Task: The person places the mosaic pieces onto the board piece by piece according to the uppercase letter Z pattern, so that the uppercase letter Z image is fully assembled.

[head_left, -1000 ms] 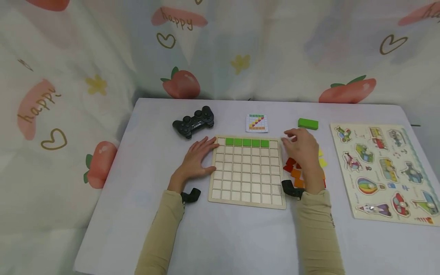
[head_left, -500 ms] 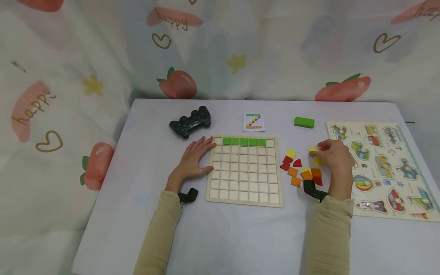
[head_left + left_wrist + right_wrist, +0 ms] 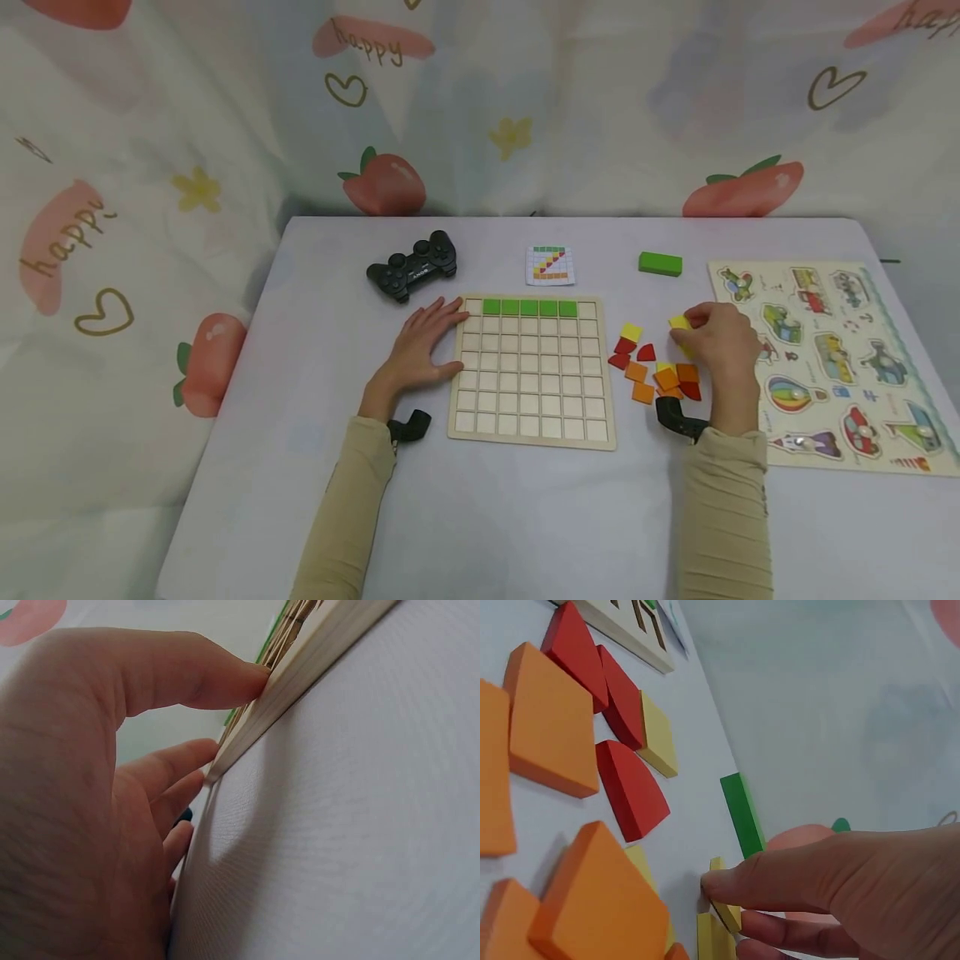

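A wooden grid board point(image 3: 528, 383) lies on the white table, with a row of green square tiles point(image 3: 529, 307) along its far edge. My left hand point(image 3: 415, 350), its fingers spread, rests against the board's left side; the left wrist view has the thumb touching the wooden rim point(image 3: 315, 656). My right hand point(image 3: 723, 346) pinches a yellow square tile point(image 3: 727, 915) between thumb and fingers, right of the board. The tile is tilted, and another yellow tile point(image 3: 711, 941) lies just below it. Loose orange tiles point(image 3: 604, 900) and red quarter-round tiles point(image 3: 632, 791) are scattered nearby.
A green block point(image 3: 660, 264) and a pattern card point(image 3: 550, 266) are behind the board. The black game controller point(image 3: 414, 265) stands at the back left. To the right is a picture puzzle board point(image 3: 817, 333), partly behind my right hand. A printed curtain point(image 3: 600, 108) hangs behind the table.
My right hand has moved right from the board's far right corner to the yellow tiles and now pinches one. My left hand stays at the board. The head view has shifted slightly.
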`<state>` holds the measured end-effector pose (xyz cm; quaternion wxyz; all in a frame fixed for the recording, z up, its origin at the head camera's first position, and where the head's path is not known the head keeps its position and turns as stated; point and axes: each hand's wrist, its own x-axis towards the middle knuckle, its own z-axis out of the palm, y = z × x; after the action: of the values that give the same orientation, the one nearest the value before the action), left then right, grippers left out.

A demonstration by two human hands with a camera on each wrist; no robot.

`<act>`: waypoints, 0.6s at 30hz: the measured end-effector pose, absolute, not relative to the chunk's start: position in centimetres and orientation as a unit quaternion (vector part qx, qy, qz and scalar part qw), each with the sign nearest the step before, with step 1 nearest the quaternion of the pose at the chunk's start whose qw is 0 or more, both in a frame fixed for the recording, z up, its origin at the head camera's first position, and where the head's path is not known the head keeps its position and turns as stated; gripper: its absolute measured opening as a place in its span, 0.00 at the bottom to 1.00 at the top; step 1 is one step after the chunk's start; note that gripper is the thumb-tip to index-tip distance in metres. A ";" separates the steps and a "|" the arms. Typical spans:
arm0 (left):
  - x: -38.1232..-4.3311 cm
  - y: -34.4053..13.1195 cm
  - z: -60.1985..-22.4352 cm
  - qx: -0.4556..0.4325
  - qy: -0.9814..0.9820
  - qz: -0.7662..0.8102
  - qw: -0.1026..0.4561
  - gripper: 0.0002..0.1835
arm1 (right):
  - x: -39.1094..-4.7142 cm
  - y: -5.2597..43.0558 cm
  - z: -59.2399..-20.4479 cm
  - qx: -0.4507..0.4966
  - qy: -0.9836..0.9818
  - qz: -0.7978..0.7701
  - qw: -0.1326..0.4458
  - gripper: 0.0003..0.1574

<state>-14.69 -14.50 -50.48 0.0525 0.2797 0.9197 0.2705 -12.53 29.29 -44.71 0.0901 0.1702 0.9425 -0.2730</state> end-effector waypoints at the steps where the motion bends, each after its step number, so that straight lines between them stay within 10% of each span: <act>1: -14.7 -14.5 -50.5 0.280 0.919 0.272 0.051 0.44 | -12.6 29.1 -44.7 0.171 0.943 -0.271 0.084 0.29; 18: -14.6 -14.3 -50.3 0.277 0.919 0.277 0.053 0.44 | -13.7 19.8 -45.4 -0.126 0.923 -0.364 0.001 0.19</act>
<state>-14.64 -14.34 -50.26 0.0535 0.2767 0.9187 0.2767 -13.71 19.85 -45.36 0.0013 -0.1258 0.9229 -0.3638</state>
